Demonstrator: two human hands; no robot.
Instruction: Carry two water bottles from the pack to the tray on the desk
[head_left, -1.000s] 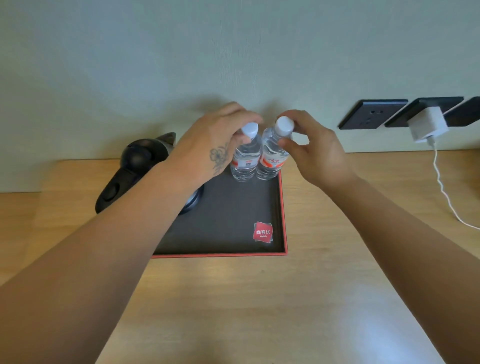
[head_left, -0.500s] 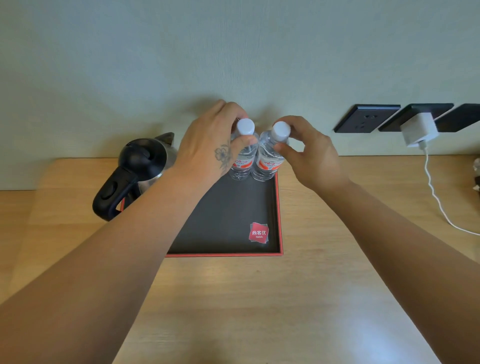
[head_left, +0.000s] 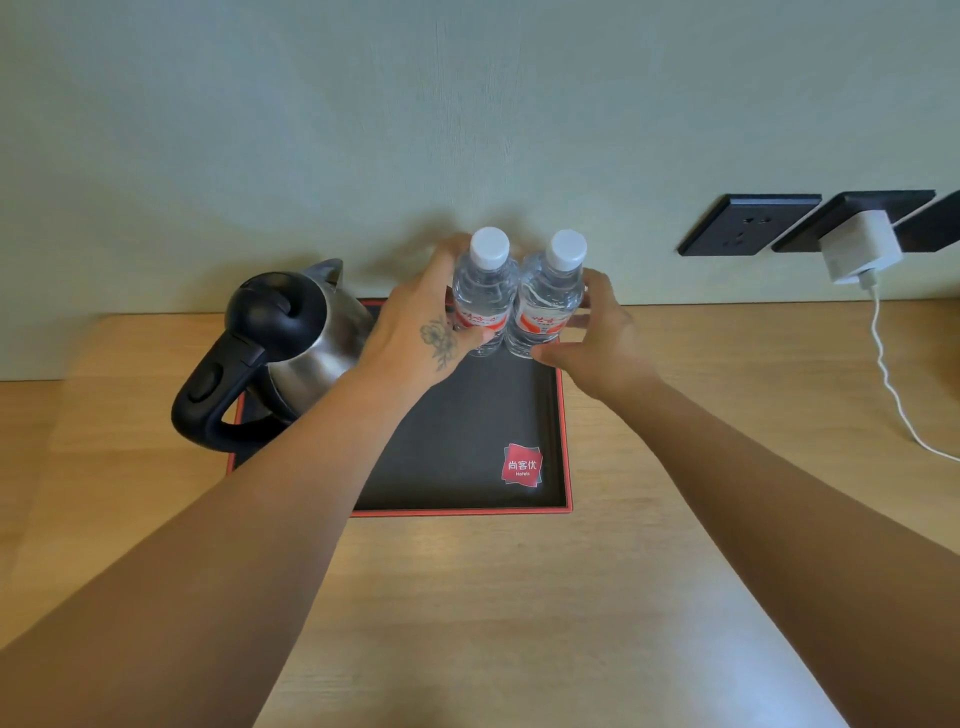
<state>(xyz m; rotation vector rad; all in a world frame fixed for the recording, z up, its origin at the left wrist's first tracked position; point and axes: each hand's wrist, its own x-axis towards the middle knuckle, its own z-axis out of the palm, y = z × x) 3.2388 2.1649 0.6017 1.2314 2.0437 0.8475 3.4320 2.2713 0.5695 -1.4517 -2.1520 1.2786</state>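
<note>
clear bottles (head_left: 511, 301), white caps, red labels, upright on tray (head_left: 565, 467).

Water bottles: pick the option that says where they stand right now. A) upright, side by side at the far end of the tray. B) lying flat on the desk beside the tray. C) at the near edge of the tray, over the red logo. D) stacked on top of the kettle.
A: both water bottles stand upright, caps up, next to each other at the far end of the tray, right of the kettle.
</note>
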